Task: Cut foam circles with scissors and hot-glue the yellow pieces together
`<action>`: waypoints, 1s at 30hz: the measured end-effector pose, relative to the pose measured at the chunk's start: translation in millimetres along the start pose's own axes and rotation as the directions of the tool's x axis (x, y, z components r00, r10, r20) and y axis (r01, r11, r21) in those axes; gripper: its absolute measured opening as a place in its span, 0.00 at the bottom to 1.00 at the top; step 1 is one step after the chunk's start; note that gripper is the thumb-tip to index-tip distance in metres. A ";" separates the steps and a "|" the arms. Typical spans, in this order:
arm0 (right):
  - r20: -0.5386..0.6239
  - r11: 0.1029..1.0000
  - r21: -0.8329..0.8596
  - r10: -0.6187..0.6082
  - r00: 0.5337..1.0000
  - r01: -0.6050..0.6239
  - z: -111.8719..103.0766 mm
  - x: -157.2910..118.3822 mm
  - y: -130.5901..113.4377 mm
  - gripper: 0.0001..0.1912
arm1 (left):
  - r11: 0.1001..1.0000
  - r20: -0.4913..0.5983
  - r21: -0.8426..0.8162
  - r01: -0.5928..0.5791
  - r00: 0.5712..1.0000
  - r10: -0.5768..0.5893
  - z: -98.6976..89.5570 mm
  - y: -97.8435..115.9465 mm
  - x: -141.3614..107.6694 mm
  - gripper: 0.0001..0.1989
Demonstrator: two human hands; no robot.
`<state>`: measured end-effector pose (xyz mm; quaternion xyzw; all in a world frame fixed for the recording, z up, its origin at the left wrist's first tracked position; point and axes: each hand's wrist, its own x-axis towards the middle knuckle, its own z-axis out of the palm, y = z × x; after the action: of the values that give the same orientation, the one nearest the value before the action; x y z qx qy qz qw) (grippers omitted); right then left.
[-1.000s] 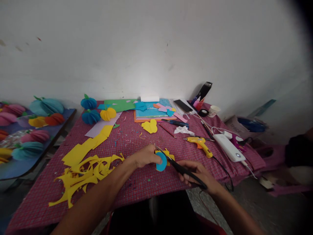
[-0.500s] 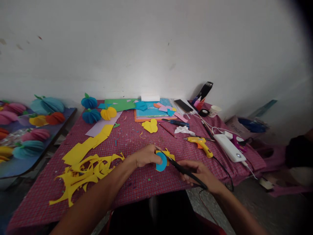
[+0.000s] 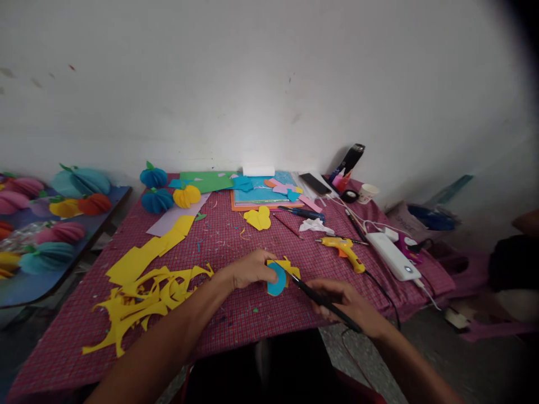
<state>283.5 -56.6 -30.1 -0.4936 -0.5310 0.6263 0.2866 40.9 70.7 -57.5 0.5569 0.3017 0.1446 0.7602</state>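
Observation:
Between its thumb and fingers my left hand (image 3: 252,268) pinches a round blue paper piece (image 3: 277,280) laid over yellow paper (image 3: 291,269). My right hand (image 3: 341,300), to the right, is wrapped round black-handled scissors (image 3: 324,303). Their blades point up and left, reaching the edge of the yellow paper beside the blue piece; part of the blades is hidden by the paper. Yellow paper offcuts (image 3: 147,297) lie in a tangle left of my left hand. Beyond both hands rest several yellow cut-out shapes (image 3: 257,217).
A yellow glue gun (image 3: 343,247) and a white power bank (image 3: 393,258) with cables lie at the right. Paper pumpkins (image 3: 155,199) stand back left. Coloured sheets (image 3: 206,181), a phone (image 3: 315,183), a black bottle (image 3: 352,157) and a paper cup (image 3: 369,193) line the back.
The scissors' blades have drawn closer together, and their handles have tilted slightly. My left hand stays almost in place with the paper; the view has shifted very slightly.

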 end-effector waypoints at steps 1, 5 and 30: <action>-0.001 1.000 0.006 0.005 1.000 -0.005 -0.6 -0.2 0.5 0.22 | 1.000 -0.002 -0.008 -0.001 1.000 0.001 0.1 -0.4 0.2 0.11; 0.001 0.996 0.083 0.041 0.999 -0.041 -2.3 2.0 4.8 0.26 | 0.999 0.006 -0.035 -0.032 0.999 0.032 0.1 -1.3 0.7 0.11; -0.014 0.995 0.058 0.078 0.997 -0.077 -2.6 7.2 6.8 0.23 | 0.999 0.038 -0.009 -0.036 0.999 0.037 -1.0 -2.1 -0.3 0.09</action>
<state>284.5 -51.1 -38.7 -0.5103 -0.4908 0.6481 0.2806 39.8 70.6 -59.6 0.5618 0.2764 0.1490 0.7654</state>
